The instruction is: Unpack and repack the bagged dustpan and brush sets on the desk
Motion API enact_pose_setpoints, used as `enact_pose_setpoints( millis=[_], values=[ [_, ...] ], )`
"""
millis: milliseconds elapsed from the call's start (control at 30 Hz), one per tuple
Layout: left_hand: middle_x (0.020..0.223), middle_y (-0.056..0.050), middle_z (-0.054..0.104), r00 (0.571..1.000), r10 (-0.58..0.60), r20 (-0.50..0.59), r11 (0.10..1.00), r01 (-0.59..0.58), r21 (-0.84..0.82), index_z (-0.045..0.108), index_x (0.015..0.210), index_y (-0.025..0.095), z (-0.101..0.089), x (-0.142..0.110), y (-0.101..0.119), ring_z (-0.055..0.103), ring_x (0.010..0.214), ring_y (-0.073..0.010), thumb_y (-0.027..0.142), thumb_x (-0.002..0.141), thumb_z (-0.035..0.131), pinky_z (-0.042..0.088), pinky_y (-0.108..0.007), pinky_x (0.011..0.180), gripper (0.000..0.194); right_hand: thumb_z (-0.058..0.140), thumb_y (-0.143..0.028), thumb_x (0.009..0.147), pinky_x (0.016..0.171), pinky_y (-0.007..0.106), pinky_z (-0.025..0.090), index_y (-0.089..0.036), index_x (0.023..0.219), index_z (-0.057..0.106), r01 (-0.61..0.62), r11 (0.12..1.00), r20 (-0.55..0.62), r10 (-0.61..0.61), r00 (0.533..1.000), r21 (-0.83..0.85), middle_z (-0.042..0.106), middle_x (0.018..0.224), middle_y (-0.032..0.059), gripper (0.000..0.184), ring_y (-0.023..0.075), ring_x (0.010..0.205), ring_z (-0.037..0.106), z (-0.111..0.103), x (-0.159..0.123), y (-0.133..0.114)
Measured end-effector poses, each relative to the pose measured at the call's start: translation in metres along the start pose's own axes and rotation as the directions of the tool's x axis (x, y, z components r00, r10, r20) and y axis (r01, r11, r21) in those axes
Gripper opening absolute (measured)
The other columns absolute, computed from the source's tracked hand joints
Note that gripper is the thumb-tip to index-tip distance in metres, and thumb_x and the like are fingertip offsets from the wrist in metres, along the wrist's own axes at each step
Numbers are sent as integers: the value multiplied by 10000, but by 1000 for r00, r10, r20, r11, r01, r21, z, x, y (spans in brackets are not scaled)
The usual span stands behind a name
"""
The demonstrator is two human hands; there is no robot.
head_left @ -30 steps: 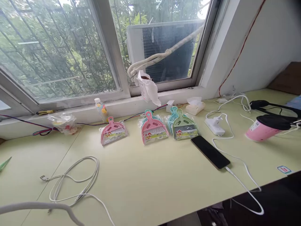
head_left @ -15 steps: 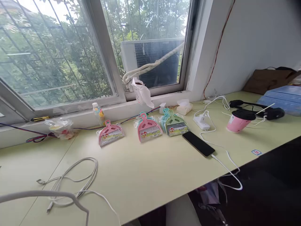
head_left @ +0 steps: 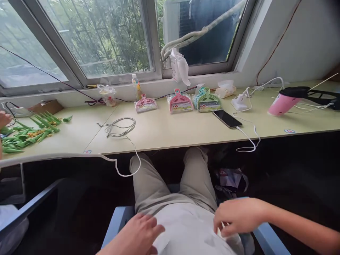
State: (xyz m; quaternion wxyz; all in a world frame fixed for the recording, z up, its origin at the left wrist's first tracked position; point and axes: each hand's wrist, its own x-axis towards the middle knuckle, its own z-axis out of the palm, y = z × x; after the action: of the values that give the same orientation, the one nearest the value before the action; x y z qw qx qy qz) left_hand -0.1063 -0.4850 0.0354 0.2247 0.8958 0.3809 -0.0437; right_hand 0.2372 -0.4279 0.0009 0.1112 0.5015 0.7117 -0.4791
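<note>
My left hand (head_left: 142, 230) hovers over my lap at the left, beside the white shirt, its fingers loosely bent and the thumb apart. It holds nothing visible. At the right side of the shirt (head_left: 186, 225), my right hand (head_left: 236, 217) has its fingers curled down toward the thumb. Something small and pale shows between them; I cannot make out what it is. Ahead on the table lie a pink dustpan-and-brush set (head_left: 145, 103), a larger pink one (head_left: 181, 102) and a green one (head_left: 208, 101), all in clear wrapping.
A phone (head_left: 227, 118) on a charging cable lies near the table edge (head_left: 170, 145). Right of it a pink cup (head_left: 287, 101) leans. A coiled cable (head_left: 120, 126) lies left, its white lead hanging over the edge. Green cone-shaped pieces (head_left: 32, 132) lie beside another person's hand (head_left: 4, 118).
The view has tilted down and swung left. My lap, both hands, the chair arms and the green pieces have come into view.
</note>
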Motion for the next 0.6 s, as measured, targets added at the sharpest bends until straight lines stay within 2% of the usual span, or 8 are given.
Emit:
enact_pose_setpoints(
  millis=[33,133,233,300,400,500,533,600],
  values=[
    [1034,-66,737,999,-6,-39,1000,6,-8,717,1176,354,-15,14,-2,690,935,-242,346,873,727,530,-354,780,304,794,-197,753,838,277,520,-321,892,813,143,989,108,-146,983,30,783,850,24,188,186,887,751,-29,12,-18],
    [1007,-45,746,975,71,-209,995,-85,-59,722,1143,306,-72,78,-28,688,940,-208,390,971,587,502,-319,842,234,689,-296,853,856,277,516,-251,1084,787,458,879,173,-475,863,129,794,949,36,255,179,905,729,-113,67,-69],
    [991,-20,749,881,-41,-470,981,-55,-189,736,1029,269,-127,160,-96,675,924,-183,394,994,508,506,-293,883,263,609,-278,891,900,306,518,-180,903,781,602,794,-48,-600,799,88,781,900,50,199,182,874,708,-178,150,-105],
    [1065,-48,742,759,-230,-610,956,59,-287,716,1066,236,-155,210,-159,670,950,-195,354,1002,477,509,-316,911,274,573,-167,868,950,330,510,-175,881,764,643,764,-345,-590,730,55,779,939,54,192,191,948,706,-210,213,-122],
    [1258,-144,668,477,-513,-713,858,289,-424,670,1149,150,-180,260,-255,628,1104,-241,269,1013,450,455,-361,1019,284,527,-60,839,1025,339,483,-177,959,763,576,817,-686,-401,607,32,774,1077,67,289,187,1066,692,-242,292,-142],
    [1367,-229,568,190,-699,-689,667,519,-534,567,1290,55,-191,277,-324,495,1307,-304,227,1000,497,347,-400,1120,345,492,-33,849,1003,321,496,-199,988,764,469,875,-788,-205,580,118,766,1139,53,348,175,1065,691,-252,337,-152],
    [1398,-245,535,121,-731,-672,610,557,-563,519,1334,26,-193,278,-339,458,1342,-312,232,997,518,315,-402,1138,395,488,-37,858,983,316,503,-207,987,766,465,876,-790,-194,581,128,767,1137,47,351,174,1045,694,-252,345,-153],
    [1439,-298,467,53,-758,-651,556,575,-600,428,1392,-28,-197,280,-362,405,1378,-341,250,1005,516,284,-427,1150,484,508,-52,864,941,303,510,-218,951,775,499,860,-768,-250,590,103,777,1087,37,326,177,1002,695,-249,352,-151]
  ],
)
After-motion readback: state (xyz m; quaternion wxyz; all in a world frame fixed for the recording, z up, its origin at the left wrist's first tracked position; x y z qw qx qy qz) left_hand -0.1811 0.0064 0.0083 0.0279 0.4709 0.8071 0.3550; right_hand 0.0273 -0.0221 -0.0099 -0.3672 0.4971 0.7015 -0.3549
